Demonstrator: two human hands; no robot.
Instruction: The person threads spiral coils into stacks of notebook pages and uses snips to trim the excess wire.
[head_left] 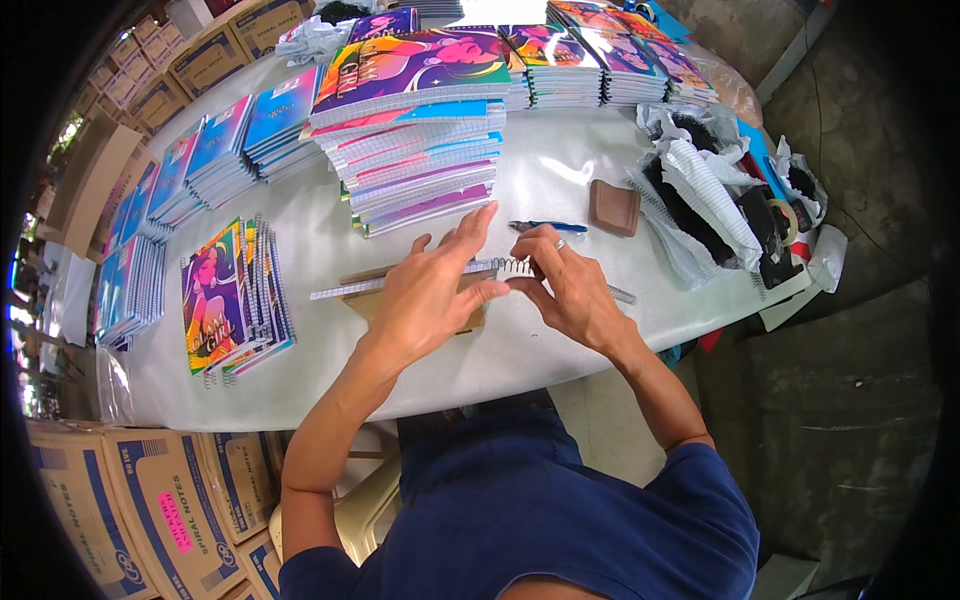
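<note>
Near the worktop's [555,345] front edge, the coil [509,266] is pinched by the right hand [570,283], the notebook [333,293] partly covered by the spread left hand [425,288].

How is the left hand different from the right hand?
The left hand has long, stretched-out fingers, while the right hand has its fingers bent in by the coil. The right hand wears a ring; none shows on the left hand. Both have no gloves and are above the table.
</note>
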